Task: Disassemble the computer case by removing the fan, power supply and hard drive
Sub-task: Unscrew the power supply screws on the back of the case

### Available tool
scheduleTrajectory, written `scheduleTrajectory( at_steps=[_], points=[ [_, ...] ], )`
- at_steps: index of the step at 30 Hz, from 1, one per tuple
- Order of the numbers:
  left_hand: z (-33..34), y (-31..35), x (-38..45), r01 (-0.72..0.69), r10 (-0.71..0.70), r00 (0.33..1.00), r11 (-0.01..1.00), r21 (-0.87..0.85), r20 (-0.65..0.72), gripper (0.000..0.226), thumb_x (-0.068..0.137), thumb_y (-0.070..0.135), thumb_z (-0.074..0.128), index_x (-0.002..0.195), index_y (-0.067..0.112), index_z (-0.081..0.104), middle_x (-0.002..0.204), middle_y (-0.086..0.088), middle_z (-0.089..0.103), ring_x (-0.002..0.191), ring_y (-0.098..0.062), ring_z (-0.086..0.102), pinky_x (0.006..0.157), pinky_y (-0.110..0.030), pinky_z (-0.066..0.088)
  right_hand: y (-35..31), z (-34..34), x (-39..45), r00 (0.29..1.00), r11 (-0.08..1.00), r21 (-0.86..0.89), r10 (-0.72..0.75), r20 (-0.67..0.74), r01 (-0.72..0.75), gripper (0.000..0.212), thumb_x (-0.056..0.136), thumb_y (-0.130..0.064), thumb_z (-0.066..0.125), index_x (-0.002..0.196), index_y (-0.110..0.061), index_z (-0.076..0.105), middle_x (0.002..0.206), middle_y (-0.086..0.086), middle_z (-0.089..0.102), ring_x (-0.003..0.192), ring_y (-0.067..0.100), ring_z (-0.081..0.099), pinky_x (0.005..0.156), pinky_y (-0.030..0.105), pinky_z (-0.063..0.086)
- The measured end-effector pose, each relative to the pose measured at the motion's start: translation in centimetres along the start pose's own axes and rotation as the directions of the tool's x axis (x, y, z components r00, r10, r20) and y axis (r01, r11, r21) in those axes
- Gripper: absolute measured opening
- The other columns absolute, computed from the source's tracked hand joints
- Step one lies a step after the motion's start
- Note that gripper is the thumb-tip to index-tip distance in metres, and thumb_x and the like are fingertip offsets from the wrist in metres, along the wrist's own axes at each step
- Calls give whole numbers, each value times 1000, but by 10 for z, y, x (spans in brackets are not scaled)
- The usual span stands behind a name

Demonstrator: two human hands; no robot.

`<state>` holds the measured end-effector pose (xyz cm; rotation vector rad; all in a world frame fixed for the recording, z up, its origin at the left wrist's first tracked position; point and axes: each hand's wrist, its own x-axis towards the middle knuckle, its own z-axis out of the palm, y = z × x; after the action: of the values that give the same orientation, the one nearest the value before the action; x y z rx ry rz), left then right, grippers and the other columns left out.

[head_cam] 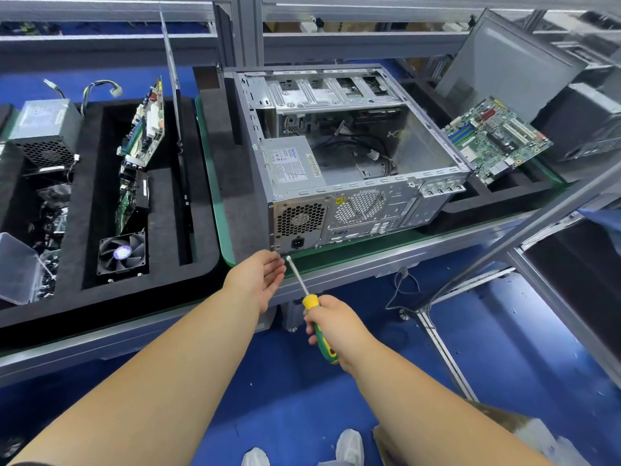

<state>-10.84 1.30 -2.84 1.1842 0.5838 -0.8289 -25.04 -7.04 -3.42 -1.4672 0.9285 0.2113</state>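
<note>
An open grey computer case (433, 193) lies on its side on a foam-lined tray. Its power supply (289, 163) sits in the near left corner, with the vent and socket facing me. My right hand (331, 319) grips a yellow and green screwdriver (311, 306), whose tip points up at the case's lower rear corner. My left hand (260, 275) is cupped, palm up, just under that corner beside the screwdriver tip. Loose black cables (363, 142) lie inside the case.
A motherboard (497, 136) leans at the case's right. The left tray (84, 290) holds a removed fan (121, 253), another power supply (47, 129), upright circuit boards (144, 129) and a clear plastic box (18, 267). A side panel (504, 62) leans behind.
</note>
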Motion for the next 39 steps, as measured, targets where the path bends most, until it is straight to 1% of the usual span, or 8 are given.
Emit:
scheduleTrajectory(
  at_steps=[2,7,12,14,17,22,31,39],
  points=[
    [-2,0,1,2,-3,1000,997,76,20,6,90,11,63,89,7,66,82,-5,71,76,-14,67,60,-24,53,-1,-5,1,999,999,41,-12,-32,13,7,87,-11,52,84,-14,58,68,1,58,56,15,54,61,28,48],
    [11,-3,-16,17,-147,943,918,397,298,13,88,14,64,80,6,70,67,-2,66,55,-10,61,52,-20,54,-15,-20,-1,960,959,157,-205,-191,236,4,89,-17,67,87,-21,66,66,-4,60,50,12,51,55,27,48],
    [41,-4,-39,-59,-209,851,873,485,481,21,90,16,63,73,9,73,66,-2,63,55,-9,58,52,-18,52,-32,-45,-12,892,913,175,-296,-340,369,7,91,-23,68,95,-28,71,66,-9,66,50,8,52,50,17,45],
    [55,-4,-48,-91,-220,816,865,494,535,16,90,16,65,89,4,74,69,-2,63,57,-9,58,54,-18,53,-36,-57,-19,876,907,167,-304,-373,386,6,92,-24,67,91,-25,72,62,-9,65,49,8,52,49,17,45],
    [82,-4,-61,-152,-211,761,861,485,613,33,91,17,64,118,-3,65,70,0,62,60,-8,57,57,-18,52,-44,-81,-32,851,884,192,-319,-418,426,6,92,-23,68,90,-19,72,62,-6,65,49,8,52,50,18,46],
    [141,-12,-82,-206,-209,678,866,455,705,35,94,18,61,124,1,63,70,4,60,61,-6,55,60,-16,52,-58,-139,-46,811,818,250,-377,-448,519,2,90,-19,70,88,-18,71,65,-3,65,53,11,53,55,24,46],
    [273,-27,-92,-425,-43,691,783,454,721,17,98,17,54,96,7,68,77,-1,66,71,-11,61,75,-24,54,-85,-270,-17,762,769,266,-399,-510,581,4,76,-32,74,75,-30,71,63,-1,61,54,14,53,56,26,45],
    [351,-53,-67,-413,-54,771,716,563,635,21,99,21,53,110,8,65,94,-6,67,88,-17,63,81,-25,54,-102,-376,71,846,901,195,-264,-463,388,10,86,-10,68,84,-20,66,83,-2,71,51,10,57,65,31,48]
  ],
)
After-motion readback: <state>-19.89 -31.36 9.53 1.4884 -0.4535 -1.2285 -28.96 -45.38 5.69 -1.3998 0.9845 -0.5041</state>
